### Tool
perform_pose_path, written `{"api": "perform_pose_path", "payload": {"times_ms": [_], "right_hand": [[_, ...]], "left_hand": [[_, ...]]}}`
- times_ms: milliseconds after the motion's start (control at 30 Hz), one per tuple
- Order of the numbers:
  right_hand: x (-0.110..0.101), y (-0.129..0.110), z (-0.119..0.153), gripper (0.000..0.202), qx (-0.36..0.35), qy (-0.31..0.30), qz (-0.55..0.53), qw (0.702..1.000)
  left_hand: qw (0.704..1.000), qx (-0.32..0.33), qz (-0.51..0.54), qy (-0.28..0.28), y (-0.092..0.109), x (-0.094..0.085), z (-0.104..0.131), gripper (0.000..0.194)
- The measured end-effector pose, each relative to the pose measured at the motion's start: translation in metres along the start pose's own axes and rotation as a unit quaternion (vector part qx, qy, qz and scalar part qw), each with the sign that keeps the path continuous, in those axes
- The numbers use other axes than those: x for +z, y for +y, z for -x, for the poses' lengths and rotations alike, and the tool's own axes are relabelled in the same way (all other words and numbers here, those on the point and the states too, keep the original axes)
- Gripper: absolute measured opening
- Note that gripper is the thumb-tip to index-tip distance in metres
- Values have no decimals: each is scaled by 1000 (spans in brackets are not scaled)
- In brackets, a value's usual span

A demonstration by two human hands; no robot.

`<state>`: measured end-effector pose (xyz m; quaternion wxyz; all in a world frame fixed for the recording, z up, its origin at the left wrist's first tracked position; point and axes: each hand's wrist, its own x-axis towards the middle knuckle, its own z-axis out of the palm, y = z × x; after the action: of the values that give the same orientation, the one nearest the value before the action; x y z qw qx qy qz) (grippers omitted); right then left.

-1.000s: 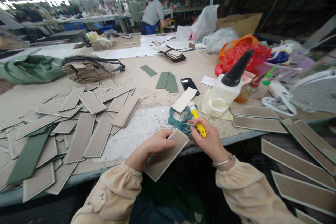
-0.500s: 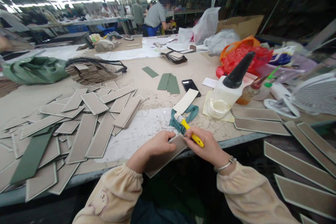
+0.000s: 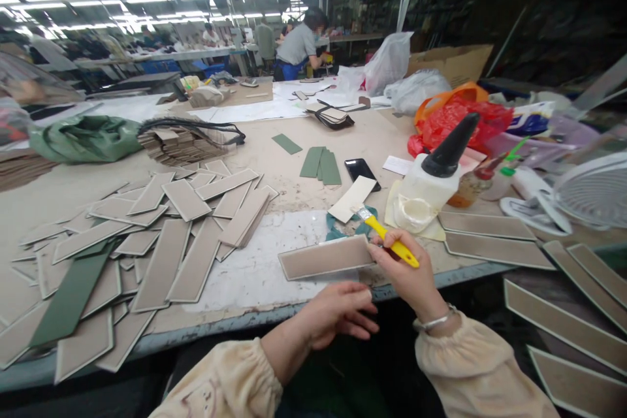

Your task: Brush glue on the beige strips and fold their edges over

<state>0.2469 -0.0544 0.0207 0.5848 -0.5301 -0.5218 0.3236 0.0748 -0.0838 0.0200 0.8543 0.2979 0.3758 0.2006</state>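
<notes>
My right hand point(image 3: 404, 268) grips a yellow-handled paintbrush point(image 3: 392, 241), its bristles pointing up and left. Thumb and fingertips of the same hand pinch the right end of a flat beige panel point(image 3: 326, 257) with pale edges, held tilted above the table's front edge. Below that panel, my left hand point(image 3: 337, 315) is empty, fingers apart and slightly curled. Beyond the brush tip, a cream strip point(image 3: 351, 198) rests partly on a teal cloth ring point(image 3: 337, 225). To the right stands a white plastic bottle point(image 3: 431, 184) with a black cone top and a whitish, sticky-looking opening.
Many similar beige panels point(image 3: 161, 264) lie heaped at left, with a green strip point(image 3: 73, 294) among them. More panels point(image 3: 563, 313) fan out at right. Behind are a phone point(image 3: 362, 174), green pieces point(image 3: 321, 165), a red bag point(image 3: 443, 121) and a white fan point(image 3: 595, 189). People work farther back.
My left hand has let go of the panel and dropped below it. My right hand has swung the panel up to nearly level, the brush still in its grip. The view has tilted up slightly.
</notes>
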Motion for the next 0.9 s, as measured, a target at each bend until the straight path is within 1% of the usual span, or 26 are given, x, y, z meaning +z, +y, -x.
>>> {"api": "perform_pose_path", "payload": {"times_ms": [33,100,167,233,333,400,467,533,633,767,900], "right_hand": [[1,-1,1,28,5,-1,-8,1000],[3,-4,4,28,13,-16,-20,1000],[5,-5,7,28,15,-35,-23,999],[6,-3,10,27,13,-54,-18,998],[4,2,9,26,13,-66,-4,998],[2,6,6,26,12,-45,14,999],[-1,8,1,25,8,-8,25,1000],[-3,10,-2,25,4,13,17,1000],[-2,11,-1,22,-10,-5,-2,1000],[2,11,2,18,-46,-41,24,998],[5,10,1,15,-76,-39,52,995]], "left_hand": [[996,36,73,31,-2,0,-7,48],[972,113,181,96,1,-3,-15,46],[947,165,233,150,6,-6,-16,44],[934,198,235,185,12,-11,-15,44],[926,247,181,220,20,-18,-14,46],[934,248,129,223,25,-23,-12,47],[949,224,75,207,27,-27,-11,46],[963,197,30,182,28,-28,-10,43],[971,177,-18,159,26,-26,-9,42],[973,170,-52,145,23,-25,-11,41],[978,148,-76,123,23,-27,-12,39]]}}
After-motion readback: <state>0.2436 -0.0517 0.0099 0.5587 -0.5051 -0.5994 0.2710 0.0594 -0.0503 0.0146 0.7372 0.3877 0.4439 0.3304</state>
